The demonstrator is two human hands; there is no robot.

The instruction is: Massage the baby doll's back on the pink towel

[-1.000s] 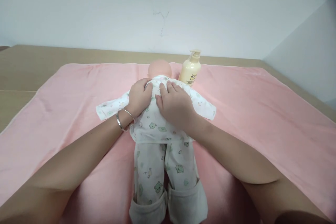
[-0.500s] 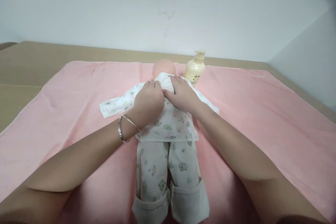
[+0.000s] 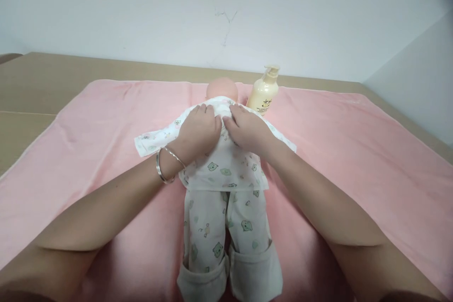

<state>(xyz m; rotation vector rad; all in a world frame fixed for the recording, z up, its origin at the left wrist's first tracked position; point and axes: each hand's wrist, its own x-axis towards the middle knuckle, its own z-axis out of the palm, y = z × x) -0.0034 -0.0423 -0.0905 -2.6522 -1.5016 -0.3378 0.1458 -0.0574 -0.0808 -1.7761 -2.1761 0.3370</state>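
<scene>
A light-brown table carries a pink cloth blanket. A silver metal bangle encircles the left wrist. The left hand, fingers curled, rests on the pink-headed doll in white printed cloth garments, mid-blanket. The right hand rests alongside, thumb spread; whether either grips cloth cannot be determined. A cream pump bottle stands right of the doll's head.
</scene>
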